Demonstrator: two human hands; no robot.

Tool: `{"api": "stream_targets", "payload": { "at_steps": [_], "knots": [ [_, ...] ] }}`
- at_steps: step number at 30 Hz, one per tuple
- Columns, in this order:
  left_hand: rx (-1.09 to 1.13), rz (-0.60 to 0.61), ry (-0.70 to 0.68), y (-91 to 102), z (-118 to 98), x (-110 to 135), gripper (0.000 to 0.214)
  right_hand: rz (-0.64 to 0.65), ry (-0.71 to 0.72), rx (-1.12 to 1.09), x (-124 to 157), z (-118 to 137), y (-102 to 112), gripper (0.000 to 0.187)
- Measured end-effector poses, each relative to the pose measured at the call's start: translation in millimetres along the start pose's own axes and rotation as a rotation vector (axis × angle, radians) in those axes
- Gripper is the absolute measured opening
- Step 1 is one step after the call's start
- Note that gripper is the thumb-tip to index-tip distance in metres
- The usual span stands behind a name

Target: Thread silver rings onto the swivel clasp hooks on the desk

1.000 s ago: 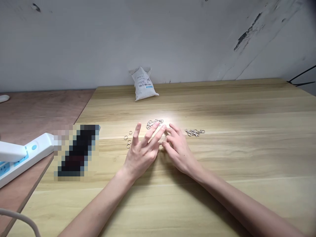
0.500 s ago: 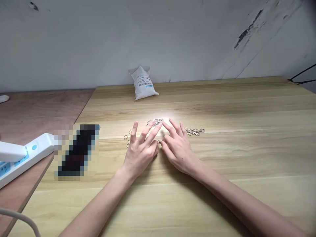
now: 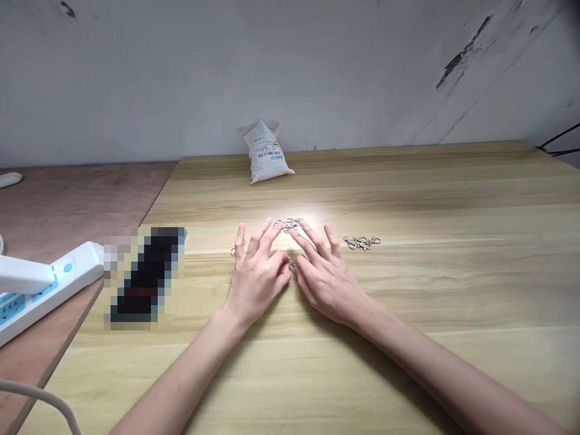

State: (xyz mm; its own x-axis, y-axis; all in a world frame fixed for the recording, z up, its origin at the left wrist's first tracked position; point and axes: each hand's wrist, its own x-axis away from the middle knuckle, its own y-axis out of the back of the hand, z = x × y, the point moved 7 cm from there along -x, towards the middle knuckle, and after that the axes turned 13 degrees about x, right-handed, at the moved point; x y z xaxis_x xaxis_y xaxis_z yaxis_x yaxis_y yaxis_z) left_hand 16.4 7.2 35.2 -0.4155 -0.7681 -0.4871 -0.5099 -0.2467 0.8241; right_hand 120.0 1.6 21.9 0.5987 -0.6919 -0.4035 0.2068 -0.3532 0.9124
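My left hand (image 3: pixel 257 272) and my right hand (image 3: pixel 327 275) meet over the table, thumbs and forefingers pinched, other fingers spread. Between their fingertips is a small metal clasp (image 3: pixel 291 263), mostly hidden; whether a ring is joined to it I cannot tell. Just beyond the fingers lies a loose pile of silvery metal clasps (image 3: pixel 292 224). Thin metal rings (image 3: pixel 234 251) rest by my left little finger, partly covered by the hand. To the right of my right hand sits a cluster of clasps with rings (image 3: pixel 362 243).
A white plastic packet with a printed label (image 3: pixel 268 158) stands at the back near the wall. On the left are a pixelated dark flat object (image 3: pixel 147 275), a white power strip (image 3: pixel 77 269) with a plug in it, and a grey cable (image 3: pixel 43 394). The wooden table (image 3: pixel 430 260) adjoins a reddish-brown surface (image 3: pixel 90 193).
The view has shifted slightly. My left fingers have tilted and the thumb now shows more plainly, while both hands keep their pinch on the small metal clasp.
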Motion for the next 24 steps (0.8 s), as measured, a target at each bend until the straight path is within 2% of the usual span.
{"api": "stream_targets", "payload": {
  "at_steps": [2, 5, 7, 13, 24],
  "knots": [
    [0.051, 0.036, 0.025, -1.5, 4.8, 0.1, 0.005, 0.010, 0.006, -0.011, 1.0, -1.5, -0.4, 0.019],
    [0.124, 0.080, 0.037, -3.9, 10.4, 0.7, 0.018, 0.019, 0.019, -0.005, 1.9, -3.1, -0.8, 0.021],
    [0.147, 0.099, 0.031, -4.9, 12.5, 1.2, 0.016, 0.019, 0.031, 0.003, 2.1, -3.4, -0.8, 0.022],
    [0.144, 0.101, 0.004, -1.6, 15.9, 0.2, 0.013, 0.000, 0.053, 0.036, 2.7, -5.7, -0.8, 0.023],
    [0.095, 0.111, -0.008, 2.4, 18.9, -0.1, 0.016, -0.198, 0.090, 0.118, 4.1, -12.3, 16.0, 0.014]
  ]
}}
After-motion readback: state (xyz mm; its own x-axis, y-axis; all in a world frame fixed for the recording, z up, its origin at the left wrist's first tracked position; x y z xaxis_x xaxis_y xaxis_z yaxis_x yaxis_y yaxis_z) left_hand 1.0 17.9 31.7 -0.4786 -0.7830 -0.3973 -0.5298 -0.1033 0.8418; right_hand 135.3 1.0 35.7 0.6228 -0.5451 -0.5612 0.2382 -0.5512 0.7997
